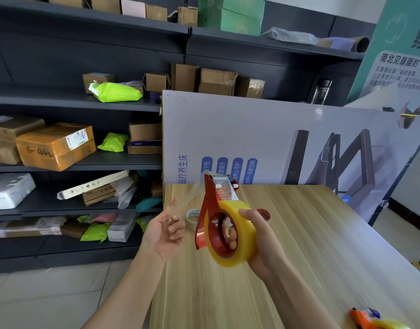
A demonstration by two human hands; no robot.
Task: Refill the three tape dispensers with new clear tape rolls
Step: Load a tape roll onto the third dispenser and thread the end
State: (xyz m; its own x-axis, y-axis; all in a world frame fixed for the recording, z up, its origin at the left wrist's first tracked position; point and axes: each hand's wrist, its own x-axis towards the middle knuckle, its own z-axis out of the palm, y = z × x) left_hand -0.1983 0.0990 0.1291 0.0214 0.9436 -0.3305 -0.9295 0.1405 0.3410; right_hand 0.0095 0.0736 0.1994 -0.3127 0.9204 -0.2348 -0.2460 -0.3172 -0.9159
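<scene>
A red tape dispenser (210, 207) with a full yellowish clear tape roll (242, 236) on its hub is held above the wooden table (299, 245). My right hand (263, 241) grips the roll and dispenser from the right. My left hand (167, 230) pinches the loose end of a clear tape strip (192, 194) that runs from the dispenser's front roller down to the fingers. An empty cardboard tape core (192, 217) lies on the table behind the dispenser. Part of another red dispenser (263, 213) shows behind my right hand. An orange dispenser with tape (370, 319) lies at the bottom right edge.
A large printed white board (275, 138) leans upright along the table's far edge. Dark metal shelves (73, 162) with cardboard boxes and green parcels stand to the left. Tiled floor (50, 293) lies below the table's left edge.
</scene>
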